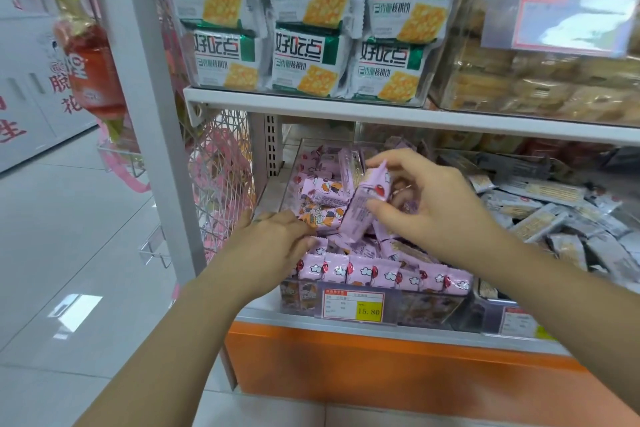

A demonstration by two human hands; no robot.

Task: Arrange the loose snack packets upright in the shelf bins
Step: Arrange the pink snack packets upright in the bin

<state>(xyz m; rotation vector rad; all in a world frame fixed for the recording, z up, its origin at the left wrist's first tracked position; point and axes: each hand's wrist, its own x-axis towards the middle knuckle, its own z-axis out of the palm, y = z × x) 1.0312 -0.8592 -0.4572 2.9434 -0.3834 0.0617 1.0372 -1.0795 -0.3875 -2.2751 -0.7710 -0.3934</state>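
Centre of frame, right hand: I read the right hand (433, 204) as pinching one purple packet (369, 208), with the thumb on its lower face and the index finger curled over its top edge.
Held packet: it is tilted, its top leaning right, lifted above the heap and touching nothing but the hand.
Left hand: the left hand (273, 246) lies palm down at the lower left of the heap, fingers straight and close together.
Left fingertips: they seem to rest on an orange-printed wrapper, though on my feed the tips blur into the pile.
Loose packets: the loose packets (322, 198) lie jumbled at all angles in the clear bin (294, 163), middle of the frame.
Front row: a front row (381, 274) of purple packets stands upright, side by side, against the bin's near wall.
Price tag: I can read 15.80 on the price tag (353, 303) below that row.
Right of frame: grey packets (540, 218) lie heaped in the neighbouring bin.
Top of frame: green-and-white cracker bags (301, 21) stand stacked on the shelf above.
Bottom of frame: an orange base (346, 357) runs under the shelf.
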